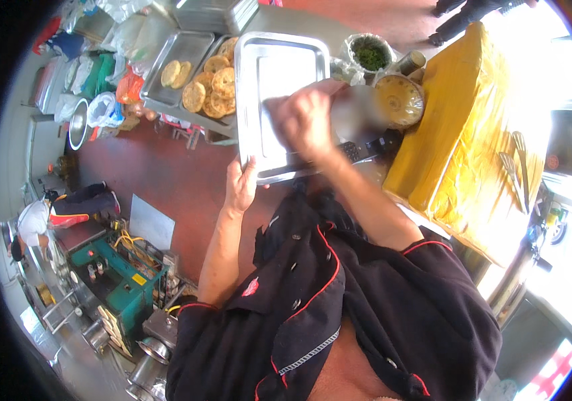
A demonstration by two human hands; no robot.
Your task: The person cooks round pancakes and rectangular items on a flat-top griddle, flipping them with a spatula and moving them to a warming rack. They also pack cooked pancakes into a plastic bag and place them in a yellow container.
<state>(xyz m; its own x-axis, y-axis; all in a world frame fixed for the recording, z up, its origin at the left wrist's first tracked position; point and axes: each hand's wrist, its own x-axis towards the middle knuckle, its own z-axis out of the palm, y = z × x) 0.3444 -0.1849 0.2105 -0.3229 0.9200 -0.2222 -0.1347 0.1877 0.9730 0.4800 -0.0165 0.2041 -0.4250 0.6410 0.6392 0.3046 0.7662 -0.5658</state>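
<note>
My left hand (240, 186) grips the near left edge of a rectangular stainless steel tray (242, 108), thumb over the rim. The tray is held raised, its inner face turned up and shining with glare. Over the tray's right side is my right hand (307, 123), blurred by motion with its fingers bent. Dark blur shows beside its fingers, and I cannot tell whether it holds something. Behind the raised tray, round flatbreads (211, 87) are heaped in another metal tray, partly hidden by it. Two paler flatbreads (175, 73) lie in a metal tray (158, 92) further left.
At right stands a large block under a yellow cover (446, 120), with slotted turners (515, 170) on it. A bowl of chopped greens (368, 52) and a plastic-wrapped round container (400, 100) sit near my right hand. Green machinery (110, 270) and a bending person (40, 220) are at left.
</note>
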